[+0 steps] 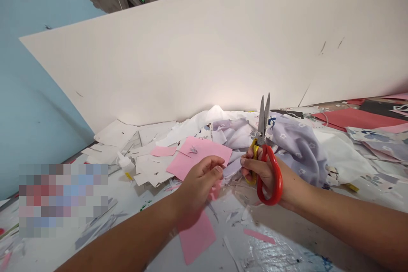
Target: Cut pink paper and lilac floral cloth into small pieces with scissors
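My right hand point(259, 170) is wrapped round the handles of a pair of scissors point(263, 125). One handle loop is red, the other yellow. The blades point up and stand slightly apart. To the left, my left hand point(204, 180) has its fingers curled in towards the thumb; whatever lies between them is hidden. A pink paper sheet point(186, 159) with a small grey mark lies just behind that hand, and a curled pink piece point(215, 191) shows below its fingers. Another pink piece point(199, 238) rests under the left wrist. Lavender flowered fabric point(296, 142) is heaped behind both hands.
A large white panel point(197, 59) leans behind the worktop. White card pieces point(149, 165) and a small white bottle point(125, 162) lie at left. Red sheets point(347, 117) and printed pieces point(379, 140) lie at right. A pink strip point(259, 236) lies among scraps in front.
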{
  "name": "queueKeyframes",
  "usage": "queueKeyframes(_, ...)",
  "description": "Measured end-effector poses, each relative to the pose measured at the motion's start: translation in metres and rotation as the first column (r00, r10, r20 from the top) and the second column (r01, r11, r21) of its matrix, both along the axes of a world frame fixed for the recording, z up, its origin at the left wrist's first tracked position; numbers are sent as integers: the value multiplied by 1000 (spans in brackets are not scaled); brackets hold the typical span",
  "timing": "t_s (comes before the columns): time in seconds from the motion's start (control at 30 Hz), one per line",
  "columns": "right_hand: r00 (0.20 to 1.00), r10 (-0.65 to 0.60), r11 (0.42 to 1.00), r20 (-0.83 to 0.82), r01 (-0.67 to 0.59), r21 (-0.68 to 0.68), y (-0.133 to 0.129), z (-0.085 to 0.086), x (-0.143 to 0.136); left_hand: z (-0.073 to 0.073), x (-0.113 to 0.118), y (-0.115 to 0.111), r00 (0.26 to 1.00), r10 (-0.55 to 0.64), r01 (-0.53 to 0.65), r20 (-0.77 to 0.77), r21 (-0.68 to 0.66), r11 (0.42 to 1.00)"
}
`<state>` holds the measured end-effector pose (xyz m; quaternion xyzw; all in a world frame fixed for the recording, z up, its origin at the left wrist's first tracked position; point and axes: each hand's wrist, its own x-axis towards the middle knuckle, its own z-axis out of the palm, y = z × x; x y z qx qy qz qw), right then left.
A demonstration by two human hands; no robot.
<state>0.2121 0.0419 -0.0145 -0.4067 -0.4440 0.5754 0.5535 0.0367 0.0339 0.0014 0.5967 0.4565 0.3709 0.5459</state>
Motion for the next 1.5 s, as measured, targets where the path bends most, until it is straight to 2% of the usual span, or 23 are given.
queueKeyframes(0.07, 997, 45, 999, 55, -44, -13, -5, 2, -1, 0, 1, -1, 995, -100, 100, 1, -48, 994)
queueKeyframes(0.13, 996, 48, 999, 72, -47, -5, -6, 2, -2, -1, 2, 1, 989, -146, 146, 3, -70, 987)
queueKeyframes(0.3, 1000, -4, 1000, 18, 4, 18, -4, 5, -3, -3, -1, 6, 991, -131, 131, 15, -81, 988)
queueKeyframes(0.43, 996, -2, 999, 95, 6, -36, -3, 6, -2, -6, -5, 8, 981, -178, 185, 79, -93, 978)
queueKeyframes(0.53, 998, 2, 999, 69, 1, -38, 1, 1, 0, -8, -6, 10, 972, -200, 211, 123, -78, 974)
queueKeyframes(0.73, 996, 37, 998, 76, -32, -60, 0, -3, 1, -6, -1, 5, 995, -74, 74, 64, 12, 997)
queueKeyframes(0.9, 976, 81, 996, 204, -76, -36, -6, 0, -1, 0, 0, -1, 998, -61, 60, 11, 98, 993)
queueKeyframes(1.07, 962, 134, 988, 239, -147, 39, -7, -1, 2, -1, -2, 3, 996, 46, -52, 76, 73, 996)
queueKeyframes(1.27, 970, 156, 987, 188, -159, 1, -7, -4, 1, -9, 0, 6, 995, -45, 47, 87, -22, 999)
queueKeyframes(1.33, 976, 157, 988, 153, -157, -7, -6, -5, 0, -10, 1, 4, 998, -45, 44, 51, 27, 999)
queueKeyframes(1.43, 976, 188, 982, 109, -188, -10, -8, -4, 0, -9, 1, 1, 999, 41, -37, -20, 174, 984)
queueKeyframes(1.5, 972, 205, 978, 114, -207, -2, -9, -4, 1, -8, 1, -2, 995, 40, -19, -90, 229, 973)
